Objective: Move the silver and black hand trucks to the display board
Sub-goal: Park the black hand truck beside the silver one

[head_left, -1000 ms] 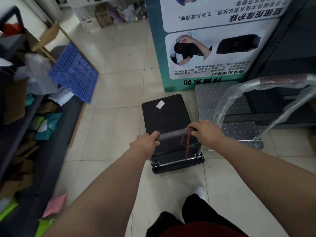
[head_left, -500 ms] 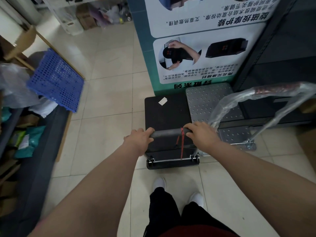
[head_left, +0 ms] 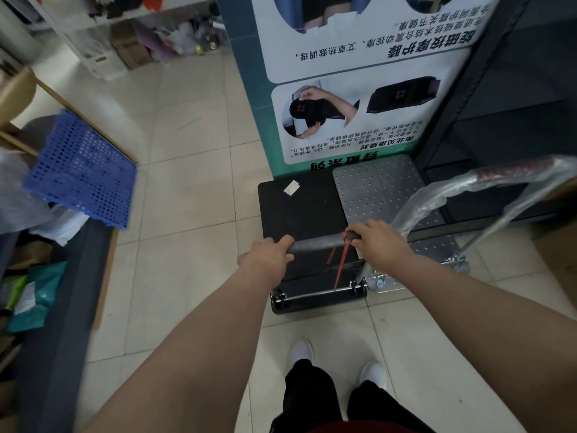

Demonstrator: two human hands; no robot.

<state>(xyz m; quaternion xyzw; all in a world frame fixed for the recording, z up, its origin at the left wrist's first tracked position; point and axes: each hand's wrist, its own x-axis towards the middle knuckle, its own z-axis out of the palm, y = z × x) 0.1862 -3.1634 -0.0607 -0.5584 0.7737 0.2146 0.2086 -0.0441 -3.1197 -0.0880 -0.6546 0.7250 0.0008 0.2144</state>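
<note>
While both hands clasp its handle | black hand truck ahead, touching display board

You've got a matt black flat-decked hand truck with a foam-looking grey grip, next to a silver studded-metal hand truck whose handle wears crinkly clear plastic wrap. Floor's glossy beige tile.

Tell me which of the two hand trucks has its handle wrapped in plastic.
The silver hand truck, parked right of the black hand truck. Clear film covers its handle; the black one's bare handle is gripped by both hands.
</note>
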